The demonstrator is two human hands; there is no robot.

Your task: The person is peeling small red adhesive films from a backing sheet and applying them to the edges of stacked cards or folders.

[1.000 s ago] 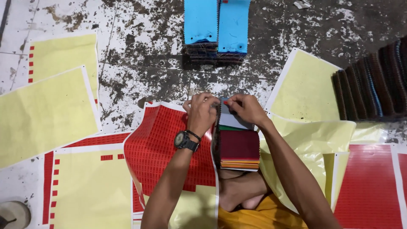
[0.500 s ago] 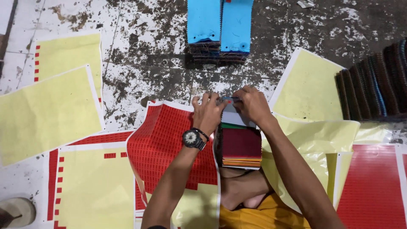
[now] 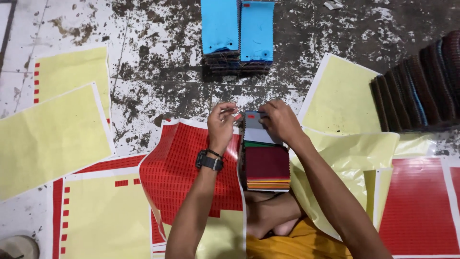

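Stained floor (image 3: 158, 81) carries a swatch stack (image 3: 266, 165) beside red sticker sheets (image 3: 187, 168). Left hand (image 3: 221, 125) pinches a small sticker; right hand (image 3: 279, 121), fingers curled, pins the stack's top card. Advisable: steady the card and press the sticker flat.

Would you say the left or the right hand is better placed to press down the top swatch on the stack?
Probably the right hand: its fingers already rest on the top end of the swatch stack. The left hand is pinched beside the stack, above the red sticker sheet.
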